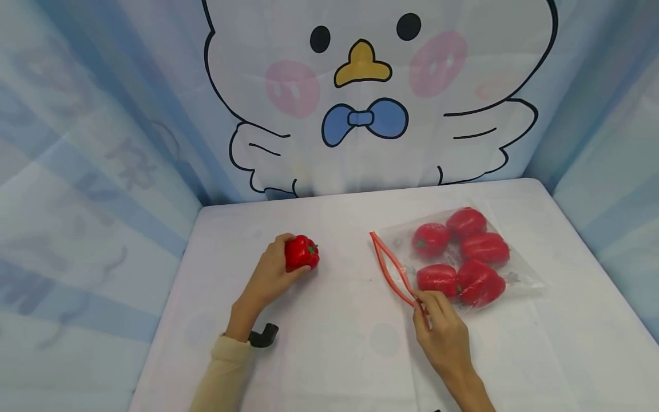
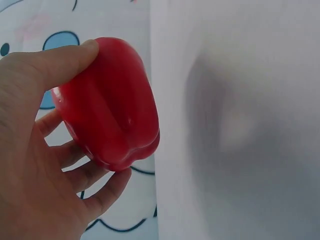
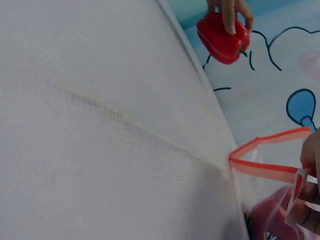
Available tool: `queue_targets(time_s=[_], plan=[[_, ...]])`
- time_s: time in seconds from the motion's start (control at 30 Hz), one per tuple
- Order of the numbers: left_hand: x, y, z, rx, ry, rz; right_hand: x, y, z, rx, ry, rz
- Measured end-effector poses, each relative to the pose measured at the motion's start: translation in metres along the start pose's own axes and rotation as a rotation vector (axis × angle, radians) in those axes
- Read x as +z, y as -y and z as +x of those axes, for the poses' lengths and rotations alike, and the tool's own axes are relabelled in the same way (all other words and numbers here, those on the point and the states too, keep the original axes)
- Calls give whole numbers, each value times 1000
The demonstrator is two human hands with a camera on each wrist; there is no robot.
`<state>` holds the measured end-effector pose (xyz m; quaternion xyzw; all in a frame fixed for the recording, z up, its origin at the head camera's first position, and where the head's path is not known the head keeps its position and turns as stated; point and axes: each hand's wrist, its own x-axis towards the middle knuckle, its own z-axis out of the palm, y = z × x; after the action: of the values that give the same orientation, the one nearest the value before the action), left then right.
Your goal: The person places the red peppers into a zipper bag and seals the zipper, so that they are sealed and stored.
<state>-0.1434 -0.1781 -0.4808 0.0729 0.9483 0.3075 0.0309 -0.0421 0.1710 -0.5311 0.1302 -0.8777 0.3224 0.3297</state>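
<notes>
My left hand (image 1: pixel 275 269) grips a red bell pepper (image 1: pixel 301 254) with a green stem, held above the left part of the table. The left wrist view shows the thumb across one side of the pepper (image 2: pixel 112 105) and the fingers round the other. On the right, my right hand (image 1: pixel 444 332) pinches the near end of the orange-edged mouth of a clear zip bag (image 1: pixel 522 280). That mouth (image 3: pixel 265 170) stands parted in the right wrist view. Several red bell peppers (image 1: pixel 481 283) lie inside the bag.
A white cloth covers the table (image 1: pixel 329 355). Behind it hangs a curtain (image 1: pixel 360 166) printed with a cartoon bird, and blue-white curtains (image 1: pixel 77 229) stand at the sides. A black strap piece (image 1: pixel 264 336) sits at the left wrist.
</notes>
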Motion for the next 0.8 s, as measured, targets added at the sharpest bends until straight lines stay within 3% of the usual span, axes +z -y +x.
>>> queue_targets(time_s=[0.47, 0.8], plan=[[46, -35, 9, 86, 86, -221, -3, 0, -3, 27, 41, -20], [75, -59, 11, 80, 138, -342, -3, 1, -1, 34, 34, -19]])
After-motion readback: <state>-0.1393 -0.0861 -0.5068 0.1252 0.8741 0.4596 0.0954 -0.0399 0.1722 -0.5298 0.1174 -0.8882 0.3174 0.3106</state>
